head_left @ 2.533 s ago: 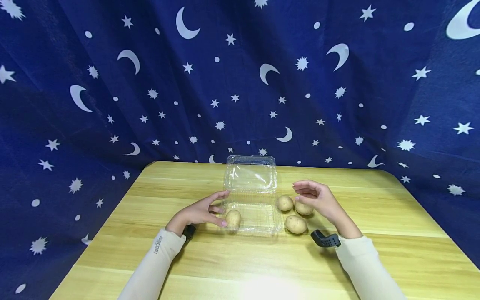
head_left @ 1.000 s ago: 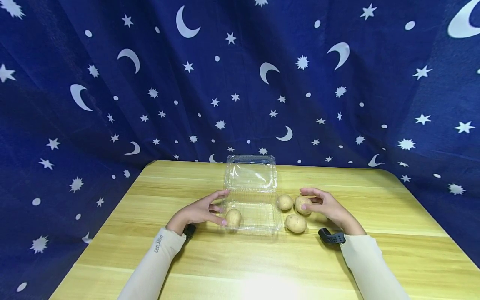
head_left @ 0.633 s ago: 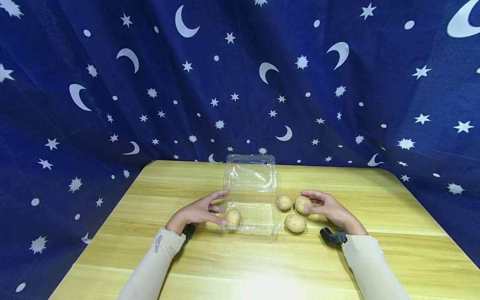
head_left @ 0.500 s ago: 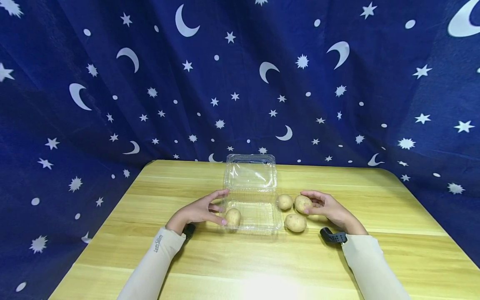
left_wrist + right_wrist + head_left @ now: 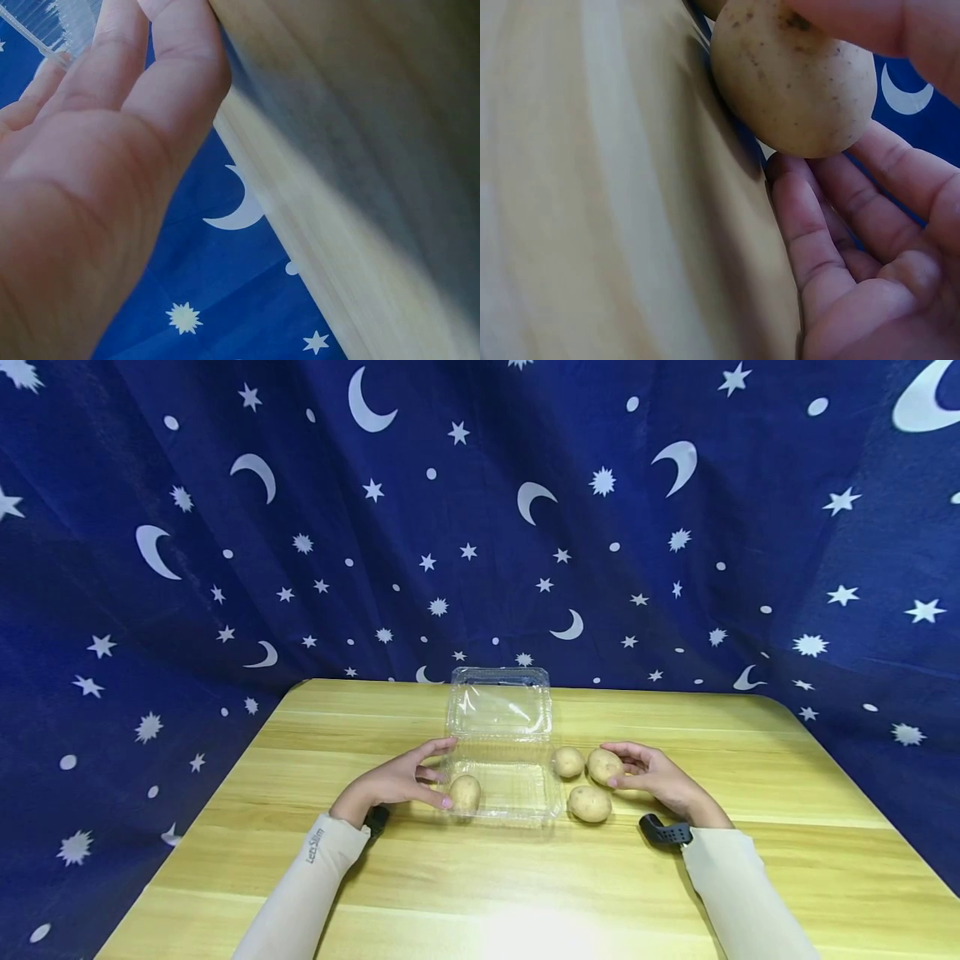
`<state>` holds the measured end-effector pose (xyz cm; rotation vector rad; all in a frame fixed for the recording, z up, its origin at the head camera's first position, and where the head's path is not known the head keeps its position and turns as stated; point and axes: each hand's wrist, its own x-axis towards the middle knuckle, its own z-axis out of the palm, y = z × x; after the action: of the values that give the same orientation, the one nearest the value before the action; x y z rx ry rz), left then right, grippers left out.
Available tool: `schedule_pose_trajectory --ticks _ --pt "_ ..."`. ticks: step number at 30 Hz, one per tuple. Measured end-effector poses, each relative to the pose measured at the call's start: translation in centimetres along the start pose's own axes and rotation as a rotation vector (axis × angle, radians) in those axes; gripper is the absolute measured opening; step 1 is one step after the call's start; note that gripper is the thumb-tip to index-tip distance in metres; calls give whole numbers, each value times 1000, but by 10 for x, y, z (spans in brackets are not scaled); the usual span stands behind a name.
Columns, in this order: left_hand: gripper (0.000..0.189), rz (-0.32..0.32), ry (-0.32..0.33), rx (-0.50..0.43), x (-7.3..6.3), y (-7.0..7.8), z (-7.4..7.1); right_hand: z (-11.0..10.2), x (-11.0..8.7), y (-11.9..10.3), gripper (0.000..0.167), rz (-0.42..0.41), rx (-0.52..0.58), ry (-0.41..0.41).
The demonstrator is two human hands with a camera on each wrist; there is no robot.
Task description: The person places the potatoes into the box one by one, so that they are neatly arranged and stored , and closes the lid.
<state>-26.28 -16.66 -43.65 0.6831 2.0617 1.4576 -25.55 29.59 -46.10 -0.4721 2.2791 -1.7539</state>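
Observation:
In the head view a clear plastic clamshell container (image 5: 517,789) stands with its lid (image 5: 500,706) raised at the back. One potato (image 5: 465,794) lies at its front left corner. My left hand (image 5: 402,777) rests against the container's left side, index finger toward the hinge and thumb by that potato; the left wrist view catches its fingers (image 5: 180,82) beside ribbed plastic. My right hand (image 5: 651,774) holds another potato (image 5: 603,767) between thumb and fingers, to the right of the container. Its speckled skin fills the upper right wrist view, close beside the tabletop.
Two more potatoes sit between the container and my right hand: a rounder potato (image 5: 567,762) behind and an oval potato (image 5: 589,804) in front. All this is on a wooden table (image 5: 420,877), backed by a blue curtain (image 5: 465,510) with moons and stars.
My right hand has come down from above the right-hand potato and shifted right, its thumb and fingers now on that potato. The left hand and the container have stayed put.

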Motion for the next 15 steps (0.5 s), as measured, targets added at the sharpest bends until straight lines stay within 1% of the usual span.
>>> schedule_pose_trajectory --ticks 15 --pt "106 -10 7 3 0 1 0 0 -1 5 62 -22 13 41"
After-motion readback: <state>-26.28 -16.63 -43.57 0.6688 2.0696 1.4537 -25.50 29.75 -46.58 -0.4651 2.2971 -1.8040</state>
